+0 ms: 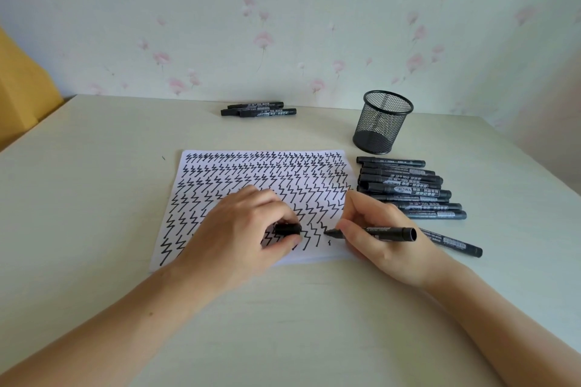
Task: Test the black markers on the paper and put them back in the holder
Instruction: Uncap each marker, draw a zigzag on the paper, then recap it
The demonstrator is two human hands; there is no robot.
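A white paper (220, 173) covered in rows of black zigzag marks lies on the table. My right hand (383, 239) grips an uncapped black marker (393, 233), its tip pointing left just above the paper's lower right part. My left hand (248, 229) rests on the paper and pinches the marker's black cap (287, 229). A black mesh holder (382, 122) stands upright behind the paper on the right, with no markers visible inside. Several capped black markers (408, 188) lie in a pile right of the paper.
Three more black markers (257, 109) lie near the wall at the back centre. One marker (456, 243) lies apart, right of my right hand. A yellow object (22, 88) stands off the table's left edge. The flowered wall runs along the table's far edge.
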